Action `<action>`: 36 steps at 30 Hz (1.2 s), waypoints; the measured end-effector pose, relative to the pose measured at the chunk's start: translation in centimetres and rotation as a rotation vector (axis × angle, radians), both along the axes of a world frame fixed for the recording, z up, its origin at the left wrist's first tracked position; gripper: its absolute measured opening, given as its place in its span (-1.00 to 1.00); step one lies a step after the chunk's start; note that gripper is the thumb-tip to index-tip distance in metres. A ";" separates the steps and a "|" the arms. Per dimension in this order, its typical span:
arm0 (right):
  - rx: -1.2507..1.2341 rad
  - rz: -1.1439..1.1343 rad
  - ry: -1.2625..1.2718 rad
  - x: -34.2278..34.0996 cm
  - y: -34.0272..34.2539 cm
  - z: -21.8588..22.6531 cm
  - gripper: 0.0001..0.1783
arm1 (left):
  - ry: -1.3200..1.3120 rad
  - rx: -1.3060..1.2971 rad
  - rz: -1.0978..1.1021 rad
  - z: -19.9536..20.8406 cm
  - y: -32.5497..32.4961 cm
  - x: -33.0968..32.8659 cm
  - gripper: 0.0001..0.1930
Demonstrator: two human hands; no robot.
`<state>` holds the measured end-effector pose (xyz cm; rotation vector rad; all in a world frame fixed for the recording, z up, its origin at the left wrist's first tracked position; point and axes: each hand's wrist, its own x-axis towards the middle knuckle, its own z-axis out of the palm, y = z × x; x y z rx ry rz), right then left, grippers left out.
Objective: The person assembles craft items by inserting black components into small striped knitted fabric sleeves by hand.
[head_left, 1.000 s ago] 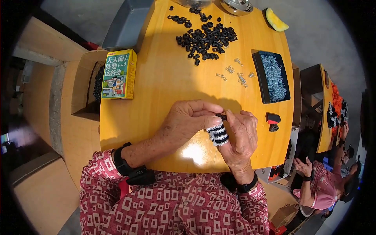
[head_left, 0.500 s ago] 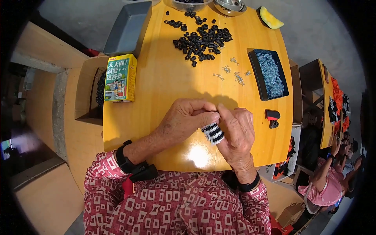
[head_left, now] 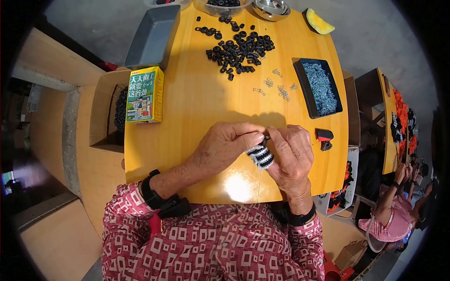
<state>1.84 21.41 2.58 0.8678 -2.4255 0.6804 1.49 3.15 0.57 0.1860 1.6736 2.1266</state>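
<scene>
Nearer the wearer and left of the black tray (head_left: 303,91), the left hand (head_left: 225,145) and right hand (head_left: 294,157) meet, fingertips pinched round a small black part (head_left: 267,138), mostly hidden. A black-and-white striped knitted band (head_left: 261,157) sits between them, perhaps worn on a right finger. Beyond, left of the tray, lie black ring-shaped parts (head_left: 243,49).

Green-and-yellow carton (head_left: 145,95) — large white characters on upper front, small red print above.
</scene>
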 end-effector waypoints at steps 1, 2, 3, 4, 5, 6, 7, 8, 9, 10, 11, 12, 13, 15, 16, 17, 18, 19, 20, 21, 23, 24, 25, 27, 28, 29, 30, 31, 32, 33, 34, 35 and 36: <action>0.021 -0.010 0.011 0.0 0.2 0.2 -0.60 | 0.005 -0.015 0.015 0.2 0.0 0.1 -0.77; 0.043 -0.021 0.021 -0.1 0.2 0.4 -0.60 | 0.010 -0.029 0.029 0.2 0.0 0.0 -0.77; 0.044 -0.021 0.021 0.0 0.1 0.4 -0.60 | 0.010 -0.027 0.028 0.2 -0.1 -0.1 -0.77; 0.055 -0.010 0.019 0.0 0.1 0.5 -0.60 | 0.011 -0.027 -0.021 0.2 -0.4 -0.3 -0.77; 0.065 0.001 0.016 0.0 0.0 0.5 -0.61 | 0.011 -0.027 -0.069 0.1 -0.6 -0.4 -0.77; 0.065 0.001 0.015 0.1 0.0 0.5 -0.61 | 0.010 -0.027 -0.069 0.1 -0.7 -0.5 -0.77; 0.067 0.004 0.020 0.1 0.0 0.4 -0.60 | -0.010 -0.057 -0.104 0.1 -0.9 -0.5 -0.78; 0.070 0.006 0.025 0.1 0.0 0.4 -0.59 | -0.030 -0.086 -0.138 0.2 -0.9 -0.5 -0.79; 0.069 0.006 0.024 0.2 0.0 0.4 -0.59 | -0.031 -0.087 -0.139 0.1 -0.9 -0.3 -0.79; 0.059 0.008 0.018 0.3 -0.1 0.4 -0.60 | -0.034 -0.080 -0.117 0.1 -0.8 -0.1 -0.80; 0.051 0.009 0.013 0.3 -0.1 0.4 -0.61 | -0.037 -0.071 -0.096 0.1 -0.6 0.0 -0.80; 0.051 0.008 0.013 0.3 -0.1 0.4 -0.61 | -0.037 -0.071 -0.097 0.1 -0.5 0.1 -0.80; 0.048 0.008 0.011 0.3 -0.1 0.3 -0.62 | -0.040 -0.105 -0.084 0.1 -0.4 0.1 -0.81; 0.044 0.007 0.010 0.4 -0.1 0.2 -0.63 | -0.043 -0.139 -0.072 0.0 -0.3 0.3 -0.81; 0.046 0.017 -0.009 0.4 -0.1 0.1 -0.61 | -0.043 -0.099 -0.054 0.0 -0.3 0.4 -0.81; 0.048 0.027 -0.027 0.4 -0.1 0.1 -0.60 | -0.043 -0.058 -0.036 0.0 -0.3 0.5 -0.81; 0.048 0.026 -0.027 0.4 -0.1 0.1 -0.60 | -0.043 -0.058 -0.038 0.0 -0.3 0.6 -0.81; 0.059 0.032 -0.035 0.4 0.0 0.3 -0.61 | -0.048 -0.063 -0.036 0.0 -0.3 0.6 -0.81; 0.068 0.041 -0.044 0.4 0.0 0.4 -0.61 | -0.053 -0.071 -0.030 0.0 -0.3 0.7 -0.81; 0.066 0.042 -0.044 0.3 0.1 0.5 -0.61 | -0.053 -0.072 -0.030 0.0 -0.3 0.7 -0.81; 0.083 0.068 -0.036 0.1 0.2 0.6 -0.64 | -0.040 -0.061 -0.020 -0.2 -0.2 0.8 -0.82; 0.083 0.068 -0.035 0.1 0.2 0.8 -0.64 | -0.040 -0.061 -0.021 -0.3 -0.1 0.9 -0.82; 0.107 0.079 -0.044 0.0 0.2 1.0 -0.66 | -0.001 -0.079 0.012 -0.4 0.1 1.1 -0.82; 0.129 0.087 -0.055 0.0 0.4 1.4 -0.68 | 0.036 -0.097 0.042 -0.4 0.2 1.2 -0.81; 0.153 0.096 -0.077 -0.1 0.5 1.7 -0.69 | 0.086 -0.155 0.046 -0.2 0.2 1.1 -0.82; 0.177 0.105 -0.098 -0.1 0.5 1.9 -0.69 | 0.137 -0.213 0.051 -0.1 0.2 1.1 -0.82; 0.176 0.106 -0.098 -0.1 0.5 2.1 -0.69 | 0.136 -0.214 0.051 -0.1 0.3 1.1 -0.82; 0.157 0.093 -0.116 0.0 0.3 2.3 -0.68 | 0.120 -0.182 0.062 -0.2 0.3 1.2 -0.82; 0.139 0.078 -0.133 0.1 0.2 2.4 -0.67 | 0.106 -0.149 0.071 -0.2 0.3 1.1 -0.82; 0.139 0.078 -0.133 0.2 0.1 2.3 -0.67 | 0.106 -0.149 0.071 -0.3 0.4 1.1 -0.82; 0.125 0.045 -0.139 0.4 0.1 2.1 -0.65 | 0.090 -0.132 0.075 -0.4 0.4 1.0 -0.82; 0.109 0.015 -0.145 0.6 0.0 1.8 -0.64 | 0.074 -0.117 0.081 -0.4 0.4 1.0 -0.81; 0.107 0.015 -0.145 0.7 -0.1 1.5 -0.64 | 0.073 -0.118 0.081 -0.4 0.5 1.1 -0.81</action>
